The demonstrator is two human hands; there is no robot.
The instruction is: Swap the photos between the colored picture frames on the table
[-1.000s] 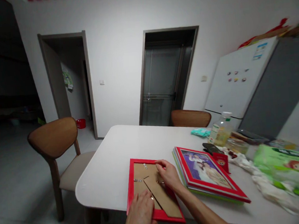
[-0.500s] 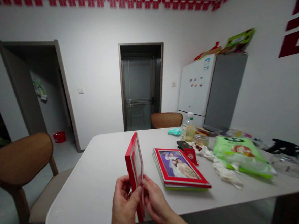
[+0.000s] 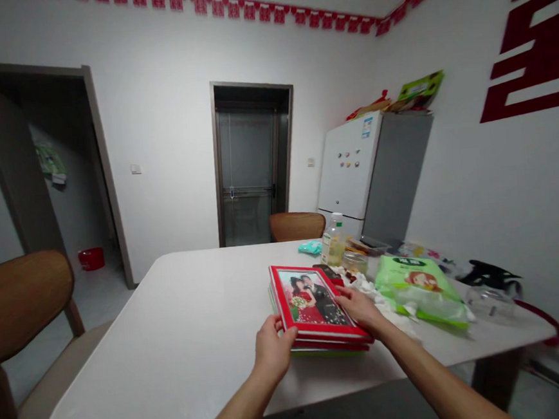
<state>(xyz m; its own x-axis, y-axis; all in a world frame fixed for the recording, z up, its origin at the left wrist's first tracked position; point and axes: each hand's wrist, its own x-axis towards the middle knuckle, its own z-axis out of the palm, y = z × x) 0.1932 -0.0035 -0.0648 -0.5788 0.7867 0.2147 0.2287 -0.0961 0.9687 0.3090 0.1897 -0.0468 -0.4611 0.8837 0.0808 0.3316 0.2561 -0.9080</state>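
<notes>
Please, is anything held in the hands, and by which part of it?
The top red frame: the left hand holds its near-left corner, and the right hand touches its right edge; whether it grips there, I cannot tell.

The red-bordered photo frame (image 3: 315, 297), its picture showing a couple in red dress and dark suit with a bouquet, lies face up atop a stack of frames (image 3: 330, 347).
</notes>
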